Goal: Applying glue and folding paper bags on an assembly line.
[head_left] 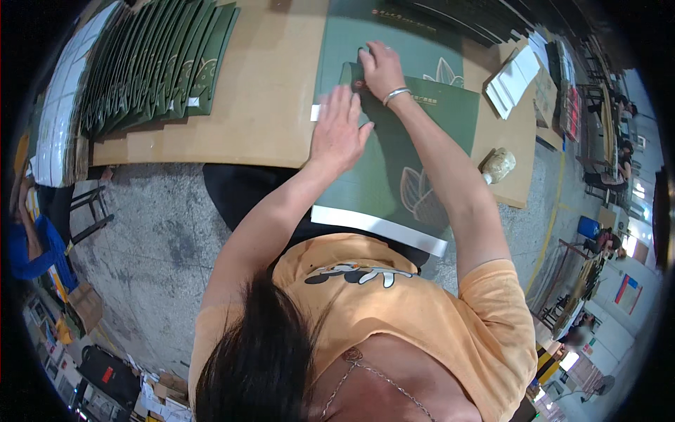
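Green printed sheet (387, 151), head view, seen from above: it lies on the tabletop (271, 77) directly before the person, its near end reaching past the tabletop's near edge. A white strip (380, 228) borders that end, and a pale flower outline is printed above it. Beneath its far part lies a second green sheet (394, 35), which extends farther from the person. The left hand (341, 132) lies at the upper left of the near sheet, fingers extended side by side and thumb held apart; the fingertips are blurred. The right hand (382, 72) is at the far edge, fingers bent; whether they pinch the edge or merely rest on it cannot be told. To the left, dark green folded bags (158, 70) stand in an overlapping row; to the right are white papers (513, 81) and a lumpy pale object (498, 165).

Step in hand, as judged: positioning or smoothing the sheet over the one below, with its upper left corner under attention. The next move would call for the right hand to steady the far edge while the left presses flat, keeping the overhanging end square and unbent.
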A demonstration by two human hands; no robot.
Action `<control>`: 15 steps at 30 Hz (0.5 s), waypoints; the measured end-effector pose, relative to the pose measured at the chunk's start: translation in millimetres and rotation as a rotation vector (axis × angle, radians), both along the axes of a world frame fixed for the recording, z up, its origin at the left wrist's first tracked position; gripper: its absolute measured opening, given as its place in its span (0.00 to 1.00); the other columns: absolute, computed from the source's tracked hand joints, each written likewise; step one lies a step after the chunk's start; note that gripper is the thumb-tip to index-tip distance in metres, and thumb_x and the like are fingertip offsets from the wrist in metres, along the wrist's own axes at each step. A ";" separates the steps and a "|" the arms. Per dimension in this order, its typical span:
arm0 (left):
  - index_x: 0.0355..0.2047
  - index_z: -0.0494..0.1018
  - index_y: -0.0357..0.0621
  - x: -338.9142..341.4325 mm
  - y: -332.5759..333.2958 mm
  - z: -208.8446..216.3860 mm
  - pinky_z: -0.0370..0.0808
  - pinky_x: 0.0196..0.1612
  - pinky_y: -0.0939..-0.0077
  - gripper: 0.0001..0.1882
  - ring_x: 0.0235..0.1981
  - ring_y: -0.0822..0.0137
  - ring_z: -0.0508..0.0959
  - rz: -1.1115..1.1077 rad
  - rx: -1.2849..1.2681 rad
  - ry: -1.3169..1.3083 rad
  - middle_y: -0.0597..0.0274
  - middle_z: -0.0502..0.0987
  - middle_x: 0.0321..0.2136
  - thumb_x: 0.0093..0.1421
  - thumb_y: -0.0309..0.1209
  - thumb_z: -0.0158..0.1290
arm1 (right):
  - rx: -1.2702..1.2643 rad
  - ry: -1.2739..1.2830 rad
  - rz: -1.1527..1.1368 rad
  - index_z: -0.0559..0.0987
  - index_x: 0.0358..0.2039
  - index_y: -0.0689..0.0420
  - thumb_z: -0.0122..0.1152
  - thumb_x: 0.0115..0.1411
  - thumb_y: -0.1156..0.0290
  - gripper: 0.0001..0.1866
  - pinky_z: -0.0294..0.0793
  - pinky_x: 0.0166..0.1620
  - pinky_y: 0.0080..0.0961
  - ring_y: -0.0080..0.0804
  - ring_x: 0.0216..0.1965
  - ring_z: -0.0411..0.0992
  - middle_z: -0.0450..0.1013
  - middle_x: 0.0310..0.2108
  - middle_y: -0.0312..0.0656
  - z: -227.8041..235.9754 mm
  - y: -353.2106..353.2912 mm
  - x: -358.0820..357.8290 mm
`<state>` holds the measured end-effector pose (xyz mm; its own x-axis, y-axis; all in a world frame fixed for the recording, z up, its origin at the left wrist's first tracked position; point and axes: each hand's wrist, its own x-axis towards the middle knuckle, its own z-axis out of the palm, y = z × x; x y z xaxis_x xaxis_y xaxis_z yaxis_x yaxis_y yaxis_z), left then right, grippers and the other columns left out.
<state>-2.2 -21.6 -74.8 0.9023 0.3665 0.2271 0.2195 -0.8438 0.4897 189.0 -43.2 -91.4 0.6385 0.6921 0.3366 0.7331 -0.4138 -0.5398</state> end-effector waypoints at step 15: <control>0.64 0.54 0.36 15.6 0.4 3.3 0.39 0.65 0.39 0.35 0.68 0.50 0.46 0.226 0.246 0.291 0.43 0.49 0.66 0.66 0.50 0.37 | -0.364 0.446 -0.690 0.79 0.43 0.64 0.63 0.51 0.50 0.29 0.72 0.49 0.35 0.47 0.46 0.75 0.76 0.43 0.55 29.8 -109.5 88.2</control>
